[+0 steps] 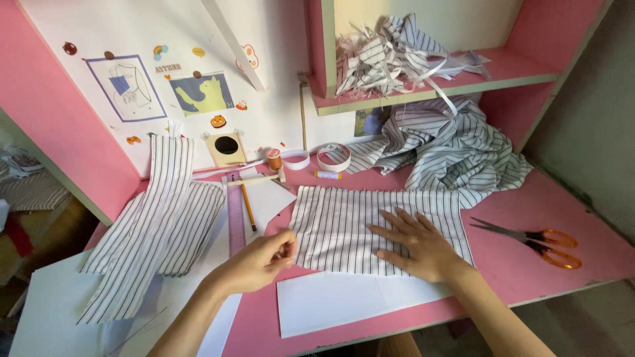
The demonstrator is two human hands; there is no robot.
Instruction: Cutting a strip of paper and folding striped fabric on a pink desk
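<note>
A rectangular piece of white fabric with dark stripes (344,225) lies flat in the middle of the pink desk (529,264). My right hand (413,241) rests flat on it, fingers spread, pressing its right half. My left hand (261,261) pinches the fabric's lower left corner between thumb and fingers. Under the fabric's near edge lies a white sheet of paper (331,301).
Orange-handled scissors (539,241) lie at the right. A heap of striped cloth (450,149) sits behind, with scraps on the shelf (390,56). Striped pieces (155,228) lie left, beside a pink ruler (236,215), a pencil (248,206), tape rolls (334,157) and a thread spool (274,158).
</note>
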